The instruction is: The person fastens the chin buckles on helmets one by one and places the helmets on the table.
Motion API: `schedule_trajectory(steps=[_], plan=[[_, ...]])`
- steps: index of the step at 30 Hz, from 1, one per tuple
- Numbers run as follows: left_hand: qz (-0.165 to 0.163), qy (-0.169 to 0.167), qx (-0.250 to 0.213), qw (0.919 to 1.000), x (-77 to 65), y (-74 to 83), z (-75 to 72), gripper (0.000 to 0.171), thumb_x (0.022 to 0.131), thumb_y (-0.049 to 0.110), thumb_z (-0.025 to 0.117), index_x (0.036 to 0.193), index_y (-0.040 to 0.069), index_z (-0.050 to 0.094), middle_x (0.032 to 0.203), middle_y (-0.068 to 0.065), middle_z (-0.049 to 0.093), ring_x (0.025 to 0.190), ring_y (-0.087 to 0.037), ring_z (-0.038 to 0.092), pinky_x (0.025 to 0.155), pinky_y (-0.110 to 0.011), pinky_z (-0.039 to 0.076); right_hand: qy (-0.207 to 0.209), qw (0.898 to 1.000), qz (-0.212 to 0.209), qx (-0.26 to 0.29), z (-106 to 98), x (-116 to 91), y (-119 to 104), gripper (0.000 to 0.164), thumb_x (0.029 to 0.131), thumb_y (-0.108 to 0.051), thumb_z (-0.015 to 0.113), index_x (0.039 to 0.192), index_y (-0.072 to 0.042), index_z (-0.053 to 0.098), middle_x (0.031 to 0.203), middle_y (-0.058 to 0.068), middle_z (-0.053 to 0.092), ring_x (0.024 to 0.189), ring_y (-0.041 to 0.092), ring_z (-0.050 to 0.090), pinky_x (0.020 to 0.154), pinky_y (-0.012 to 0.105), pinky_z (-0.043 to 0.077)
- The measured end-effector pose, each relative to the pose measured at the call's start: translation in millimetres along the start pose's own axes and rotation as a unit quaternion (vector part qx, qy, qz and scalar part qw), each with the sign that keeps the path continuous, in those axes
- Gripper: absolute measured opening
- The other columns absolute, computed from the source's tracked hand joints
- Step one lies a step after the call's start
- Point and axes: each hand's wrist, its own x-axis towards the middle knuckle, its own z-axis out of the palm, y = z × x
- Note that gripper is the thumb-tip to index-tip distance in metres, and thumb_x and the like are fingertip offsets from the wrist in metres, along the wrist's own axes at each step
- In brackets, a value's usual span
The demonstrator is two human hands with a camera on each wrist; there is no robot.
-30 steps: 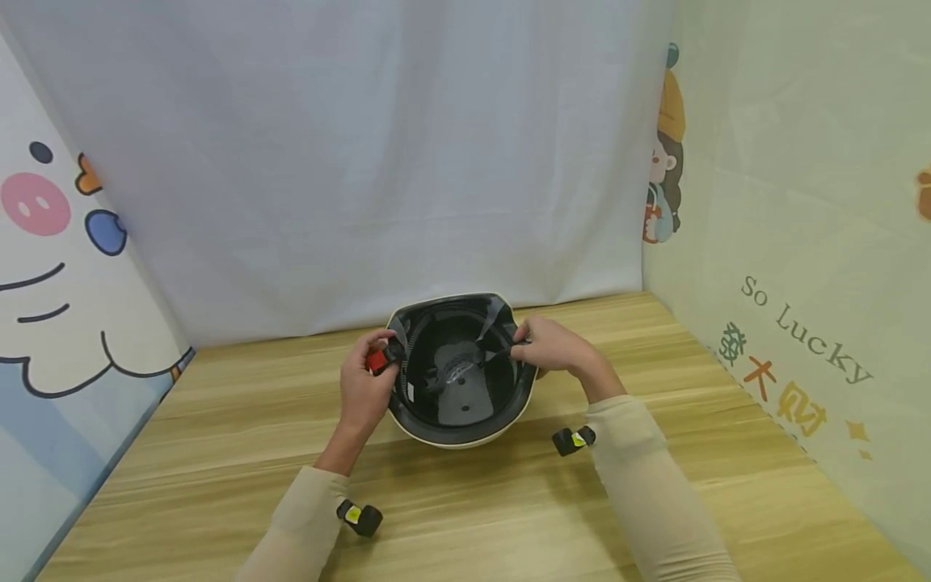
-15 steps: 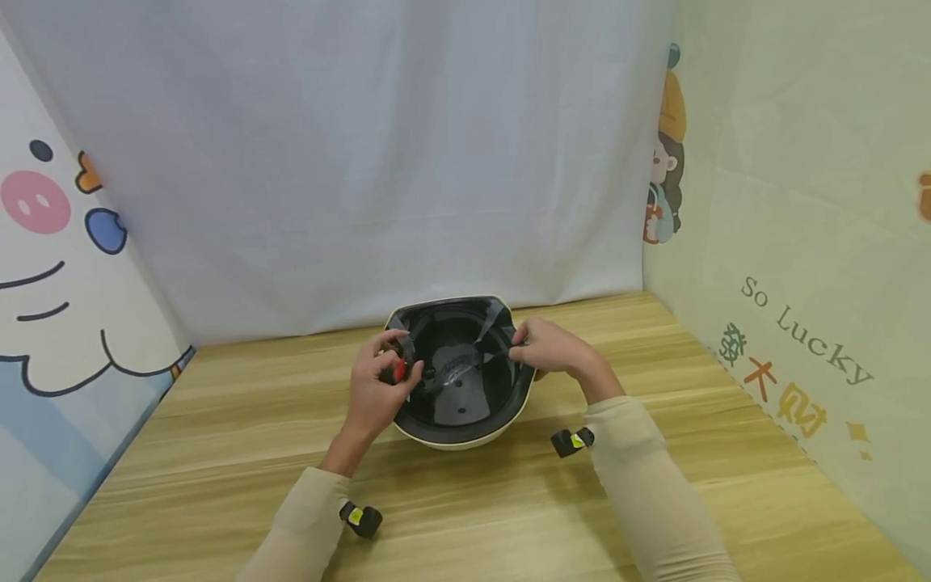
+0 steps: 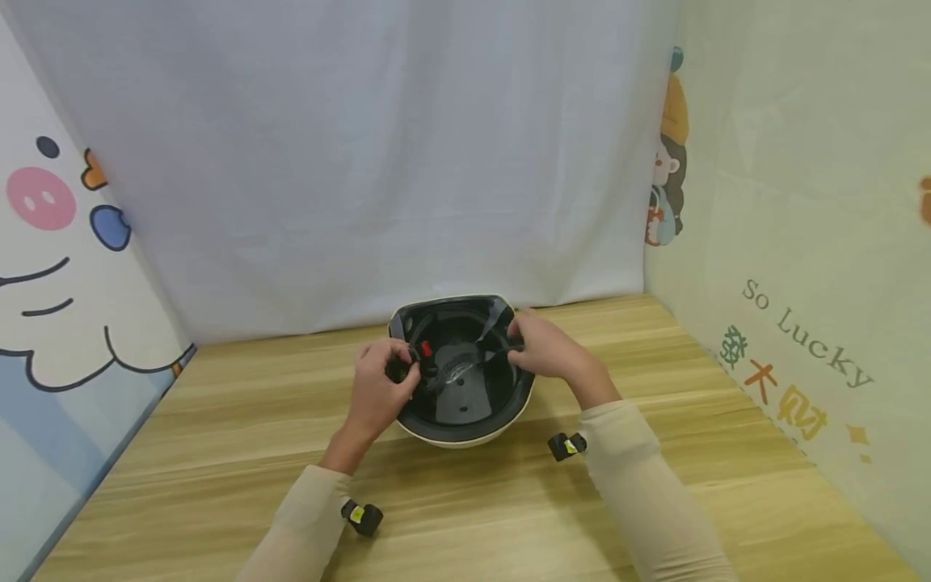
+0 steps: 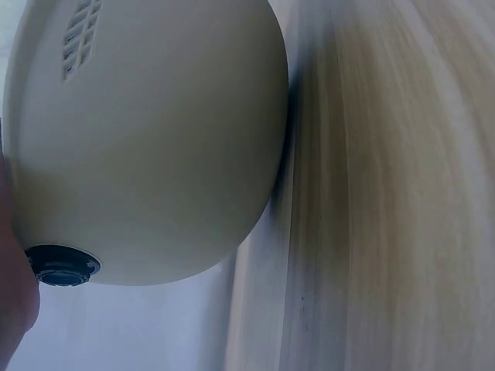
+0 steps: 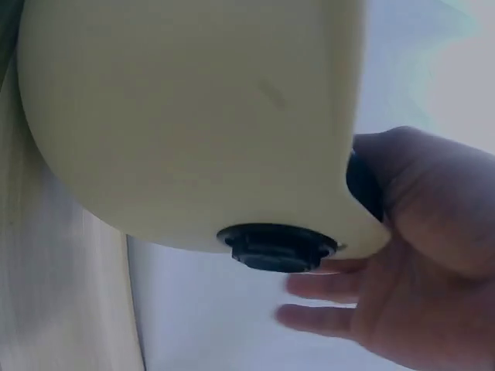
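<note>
Curtain (image 3: 407, 162), pale grey and softly creased, hangs behind the helmet (image 3: 461, 430), which serves here as landmark. Below the helmet spreads a table (image 3: 218, 453) of yellow-brown wood grain. Right of the helmet stands a pale green panel (image 3: 785, 178) lettered "So Lucky", with Chinese characters under the words; to its left is a narrower panel (image 3: 80, 323) bearing a cartoon pink snout. The helmet itself, cream outside and black within, rests on the table with its hollow side up. Two cream sleeves, left (image 3: 298, 525) and right (image 3: 647, 493), come in from the near side of the helmet. The person's left hand (image 3: 378, 384) is at the helmet's left edge, fingers bent towards the thumb in a pinch on a small black buckle (image 3: 417, 353). The right hand (image 3: 545, 352) is at the right edge, pinching a dark strap (image 3: 498, 354) between thumb and forefinger; the right wrist view shows two of its other fingers fairly straight. Nearer the person than the helmet, a black block with a yellow mark is on each wrist, left (image 3: 367, 519) and right (image 3: 563, 446). Black round fittings sit on the helmet's outer sides, one by the left hand (image 4: 63, 265), one by the right (image 5: 278, 247). Smallest is the buckle's red part (image 3: 427, 349), just beyond the left fingertips, over the helmet's hollow.
</note>
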Motion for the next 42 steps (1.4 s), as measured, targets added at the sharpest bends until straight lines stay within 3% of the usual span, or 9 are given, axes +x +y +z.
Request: schedule_trajectory(steps=[4,6,9,13,22,28,31,37,42], plan=[[-0.019,-0.008,0.010,0.9997,0.3,1.5,0.2,0.022,0.075,0.004,0.070,0.092,0.004,0.057,0.092,-0.006,0.061,0.086,-0.023,0.056,0.089,-0.048,0.031,0.056,0.990,-0.059,-0.118,6,4,-9,0.053,0.078,-0.004,0.071,0.125,0.002,0.049,0.147,0.026,0.017,0.134,0.040,0.019,0.102,0.047,0.028],[-0.026,-0.011,0.019,0.9994,0.8,2.1,0.2,0.029,0.076,0.006,0.070,0.103,0.003,0.057,0.093,-0.007,0.062,0.087,-0.023,0.057,0.090,-0.048,0.032,0.068,0.976,-0.108,-0.173,10,7,-14,0.055,0.077,0.002,0.070,0.128,0.001,0.050,0.148,0.023,0.021,0.135,0.039,0.017,0.105,0.046,0.022],[-0.022,-0.023,0.037,0.9988,2.4,2.2,1.1,0.037,0.080,0.010,0.068,0.114,0.002,0.057,0.095,-0.008,0.064,0.089,-0.023,0.059,0.091,-0.047,0.032,0.033,0.965,-0.144,-0.216,16,7,-22,0.050,0.080,0.009,0.062,0.128,-0.003,0.053,0.144,0.017,0.034,0.133,0.034,0.026,0.105,0.043,0.024],[-0.009,-0.031,0.063,0.9975,5.2,5.3,2.8,0.033,0.084,0.014,0.064,0.115,0.002,0.061,0.102,-0.009,0.064,0.094,-0.024,0.059,0.090,-0.047,0.033,-0.034,0.965,-0.108,-0.236,21,4,-29,0.047,0.084,0.006,0.060,0.128,-0.006,0.054,0.134,0.011,0.049,0.124,0.027,0.042,0.102,0.041,0.031],[0.001,-0.037,0.087,0.9955,8.1,11.9,3.5,0.028,0.086,0.014,0.062,0.112,0.003,0.063,0.105,-0.010,0.064,0.099,-0.024,0.057,0.087,-0.051,0.034,-0.033,0.959,-0.035,-0.278,26,1,-31,0.045,0.079,-0.010,0.073,0.122,-0.012,0.061,0.111,0.005,0.061,0.103,0.025,0.051,0.084,0.049,0.030],[-0.003,-0.041,0.085,0.9955,5.8,11.9,2.9,0.028,0.085,0.012,0.063,0.111,0.003,0.063,0.105,-0.009,0.064,0.099,-0.024,0.057,0.086,-0.051,0.034,-0.026,0.950,-0.043,-0.309,30,2,-31,0.015,0.072,-0.019,0.078,0.085,-0.016,0.071,0.087,0.000,0.061,0.085,0.022,0.050,0.077,0.047,0.030],[-0.003,-0.042,0.084,0.9956,6.2,12.7,2.5,0.027,0.085,0.012,0.062,0.111,0.003,0.063,0.105,-0.009,0.064,0.099,-0.023,0.057,0.086,-0.051,0.034,-0.014,0.948,-0.048,-0.315,31,3,-31,0.013,0.069,-0.020,0.079,0.071,-0.018,0.066,0.081,-0.001,0.062,0.080,0.022,0.050,0.076,0.047,0.031],[-0.001,-0.040,0.081,0.9959,6.3,14.4,0.6,0.026,0.085,0.013,0.062,0.110,0.003,0.064,0.102,-0.009,0.064,0.097,-0.024,0.057,0.086,-0.052,0.035,-0.013,0.950,-0.066,-0.305,31,3,-31,0.018,0.072,-0.026,0.072,0.060,-0.021,0.060,0.077,-0.005,0.057,0.080,0.021,0.051,0.082,0.049,0.032],[-0.011,-0.038,0.081,0.9959,3.6,10.5,-0.9,0.026,0.085,0.012,0.063,0.110,0.004,0.063,0.102,-0.008,0.064,0.096,-0.024,0.058,0.086,-0.052,0.034,-0.018,0.948,-0.114,-0.296,28,3,-35,0.019,0.077,-0.015,0.059,0.058,-0.018,0.057,0.076,-0.003,0.055,0.082,0.022,0.054,0.093,0.046,0.032]])
